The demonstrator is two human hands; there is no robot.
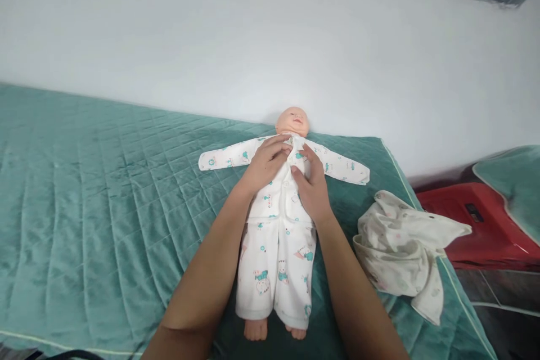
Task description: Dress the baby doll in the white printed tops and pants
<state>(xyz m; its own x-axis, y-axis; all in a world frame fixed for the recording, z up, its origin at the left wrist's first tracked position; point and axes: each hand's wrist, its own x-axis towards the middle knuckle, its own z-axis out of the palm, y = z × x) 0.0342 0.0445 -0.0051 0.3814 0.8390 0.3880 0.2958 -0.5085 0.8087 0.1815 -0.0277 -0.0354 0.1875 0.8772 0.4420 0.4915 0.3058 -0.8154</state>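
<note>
A baby doll [292, 120] lies on its back on a teal quilted bed cover [105, 191], head toward the wall. It wears a white printed top [278, 194] with sleeves spread out, and matching trousers [276, 270]. Bare feet show at the bottom. My left hand [266, 162] rests on the doll's upper chest, fingers curled and pinching the top's front edge near the collar. My right hand [311, 183] lies opposite it, fingers pressed on the same front opening. Both hands meet at the collar.
A crumpled white printed cloth [400, 244] lies on the bed to the right of the doll. Beyond the bed's right edge stands a red plastic object [476, 225] with a teal cloth [512, 180] over it. A white wall runs behind.
</note>
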